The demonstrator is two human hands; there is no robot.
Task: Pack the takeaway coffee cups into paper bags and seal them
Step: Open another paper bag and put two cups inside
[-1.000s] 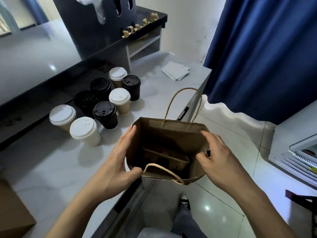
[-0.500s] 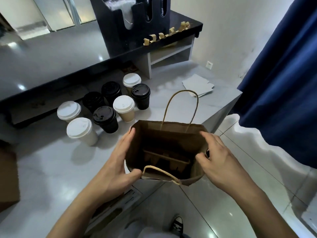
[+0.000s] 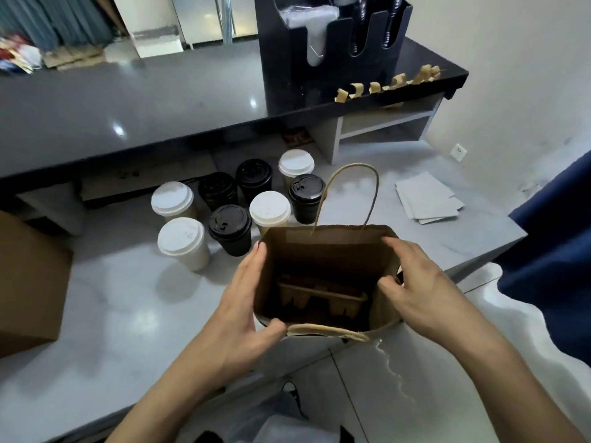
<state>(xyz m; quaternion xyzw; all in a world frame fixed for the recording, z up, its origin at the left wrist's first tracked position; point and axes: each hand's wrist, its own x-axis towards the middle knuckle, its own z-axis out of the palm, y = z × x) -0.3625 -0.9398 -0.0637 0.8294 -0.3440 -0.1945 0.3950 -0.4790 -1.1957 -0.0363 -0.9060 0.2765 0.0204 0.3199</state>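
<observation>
Brown paper bag (image 3: 323,251) centre frame, mouth up | left hand (image 3: 246,302) and right hand (image 3: 419,292) grasp its sides | cups (image 3: 230,228) upper-left, nearer left hand

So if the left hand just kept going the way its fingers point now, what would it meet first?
Probably the black-lidded cup just beyond the fingertips of the left hand, which grips the paper bag; depth is hard to judge.

Head camera looks steeply down, close over the counter (image 3: 128,298).
</observation>
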